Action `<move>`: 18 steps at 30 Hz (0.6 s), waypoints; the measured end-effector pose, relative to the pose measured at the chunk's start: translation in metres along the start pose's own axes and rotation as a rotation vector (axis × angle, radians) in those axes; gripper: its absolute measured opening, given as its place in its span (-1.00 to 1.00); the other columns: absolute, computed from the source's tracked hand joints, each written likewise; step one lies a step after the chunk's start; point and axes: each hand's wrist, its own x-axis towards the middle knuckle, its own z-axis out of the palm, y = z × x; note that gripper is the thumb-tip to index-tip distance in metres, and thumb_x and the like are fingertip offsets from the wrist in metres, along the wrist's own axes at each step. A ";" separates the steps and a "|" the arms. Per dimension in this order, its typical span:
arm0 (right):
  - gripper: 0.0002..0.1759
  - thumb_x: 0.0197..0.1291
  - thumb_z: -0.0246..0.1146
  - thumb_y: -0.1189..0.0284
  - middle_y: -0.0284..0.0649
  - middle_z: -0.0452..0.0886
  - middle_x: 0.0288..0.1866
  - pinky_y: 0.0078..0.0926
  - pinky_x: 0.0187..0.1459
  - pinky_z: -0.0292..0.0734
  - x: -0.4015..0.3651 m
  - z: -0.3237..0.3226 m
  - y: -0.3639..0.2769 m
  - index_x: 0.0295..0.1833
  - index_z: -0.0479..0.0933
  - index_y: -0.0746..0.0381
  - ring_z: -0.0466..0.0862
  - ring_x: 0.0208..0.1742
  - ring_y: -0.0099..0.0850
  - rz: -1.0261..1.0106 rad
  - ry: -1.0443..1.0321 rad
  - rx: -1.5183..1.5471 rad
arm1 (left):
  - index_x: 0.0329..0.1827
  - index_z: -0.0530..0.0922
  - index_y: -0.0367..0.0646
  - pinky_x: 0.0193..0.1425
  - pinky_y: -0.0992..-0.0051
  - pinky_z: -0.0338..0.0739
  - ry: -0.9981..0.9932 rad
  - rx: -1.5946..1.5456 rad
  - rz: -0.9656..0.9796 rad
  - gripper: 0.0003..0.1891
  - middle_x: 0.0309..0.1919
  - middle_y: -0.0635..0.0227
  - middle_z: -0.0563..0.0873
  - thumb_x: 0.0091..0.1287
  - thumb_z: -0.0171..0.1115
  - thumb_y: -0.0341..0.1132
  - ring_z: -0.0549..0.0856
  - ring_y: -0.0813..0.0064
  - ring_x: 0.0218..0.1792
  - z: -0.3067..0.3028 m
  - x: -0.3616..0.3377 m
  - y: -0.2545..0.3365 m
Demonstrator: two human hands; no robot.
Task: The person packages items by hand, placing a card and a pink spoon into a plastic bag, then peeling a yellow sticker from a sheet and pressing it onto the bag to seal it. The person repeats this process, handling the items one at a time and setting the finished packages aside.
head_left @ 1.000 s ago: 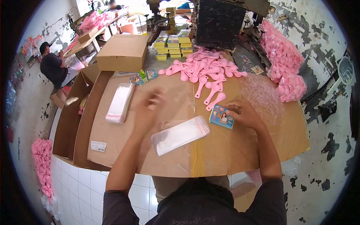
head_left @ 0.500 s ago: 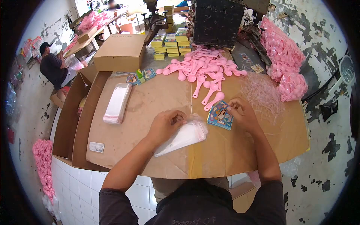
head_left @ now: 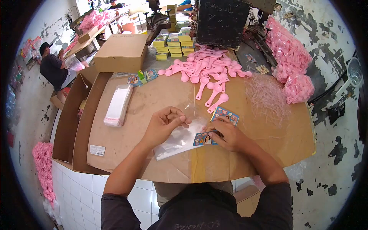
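My left hand (head_left: 166, 124) is closed in a pinch at the mouth of a clear plastic bag (head_left: 178, 140), whose thin film stands up by the fingertips. That bag lies on top of a pile of similar bags on the cardboard. In my right hand (head_left: 228, 136) is a small blue printed card (head_left: 199, 139), tilted over the right end of the bags. Just behind this hand sits a stack of the same cards (head_left: 230, 114), partly covered by my fingers. Pink plastic measuring spoons (head_left: 218, 102) lie farther back in a loose heap.
A second bundle of clear bags (head_left: 118, 105) lies at left, near a white label (head_left: 97, 150). Behind are a closed carton (head_left: 120, 51), card stacks (head_left: 174, 44) and a black box (head_left: 222, 25). Pink strands (head_left: 266, 96) lie at right. A person (head_left: 55, 69) sits far left.
My right hand has taken a card from the stack and moved it left and toward me, over the bags. My left hand has shifted slightly left, with the bag's film lifted.
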 end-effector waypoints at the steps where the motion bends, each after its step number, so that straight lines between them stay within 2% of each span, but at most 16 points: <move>1: -0.81 0.36 0.30 0.50 -0.12 0.71 -0.18 -0.24 0.17 0.48 0.000 -0.001 0.000 0.04 0.60 0.31 0.69 -0.22 -0.18 0.004 0.010 -0.006 | 0.02 0.62 -0.30 0.00 0.44 0.74 -0.018 -0.016 -0.018 -0.84 -0.14 0.14 0.84 0.48 0.35 -0.44 0.82 0.44 -0.15 0.000 0.000 0.002; 4: -0.82 0.40 0.30 0.53 -0.20 0.73 -0.13 -0.42 0.08 0.58 0.000 0.000 -0.002 0.06 0.60 0.33 0.72 -0.16 -0.45 0.408 0.213 0.406 | 0.10 0.60 -0.31 0.01 0.43 0.75 -0.057 -0.055 -0.063 -0.77 -0.16 0.12 0.84 0.47 0.36 -0.46 0.84 0.41 -0.17 0.003 -0.004 0.006; 7: -0.81 0.44 0.29 0.56 -0.27 0.73 -0.03 -0.56 0.00 0.61 0.009 -0.007 -0.014 0.10 0.60 0.34 0.68 -0.05 -0.60 0.509 0.427 0.571 | 0.16 0.60 -0.34 0.01 0.45 0.75 -0.058 -0.040 -0.085 -0.71 -0.15 0.12 0.85 0.44 0.39 -0.47 0.85 0.42 -0.15 0.011 -0.005 0.005; 10: -0.80 0.44 0.28 0.57 -0.25 0.73 0.01 -0.53 0.07 0.60 0.009 -0.010 -0.012 0.12 0.61 0.35 0.69 -0.01 -0.57 0.439 0.504 0.632 | 0.21 0.60 -0.35 0.01 0.48 0.75 -0.040 0.017 -0.111 -0.67 -0.14 0.13 0.85 0.42 0.41 -0.49 0.85 0.44 -0.12 0.016 -0.006 0.000; 13: -0.77 0.42 0.29 0.58 -0.25 0.75 0.01 -0.52 0.07 0.61 0.005 -0.007 -0.002 0.15 0.62 0.33 0.70 0.00 -0.57 0.349 0.459 0.562 | 0.23 0.62 -0.37 0.02 0.50 0.74 -0.048 0.040 -0.120 -0.66 -0.14 0.14 0.86 0.43 0.40 -0.49 0.85 0.45 -0.10 0.016 -0.005 -0.008; 16: -0.76 0.38 0.30 0.60 -0.22 0.75 -0.03 -0.50 -0.01 0.63 0.005 -0.006 -0.005 0.13 0.65 0.29 0.72 -0.07 -0.53 0.291 0.447 0.319 | 0.22 0.63 -0.38 0.02 0.51 0.74 -0.034 0.080 -0.123 -0.68 -0.14 0.17 0.85 0.45 0.38 -0.49 0.84 0.47 -0.11 0.019 -0.006 -0.008; 18: -0.77 0.34 0.33 0.61 -0.19 0.74 -0.07 -0.49 -0.09 0.63 0.007 -0.012 -0.012 0.08 0.68 0.28 0.72 -0.13 -0.47 0.236 0.359 0.177 | 0.21 0.64 -0.38 0.01 0.52 0.73 -0.018 0.157 -0.120 -0.70 -0.14 0.19 0.85 0.46 0.37 -0.49 0.83 0.49 -0.12 0.022 -0.007 -0.003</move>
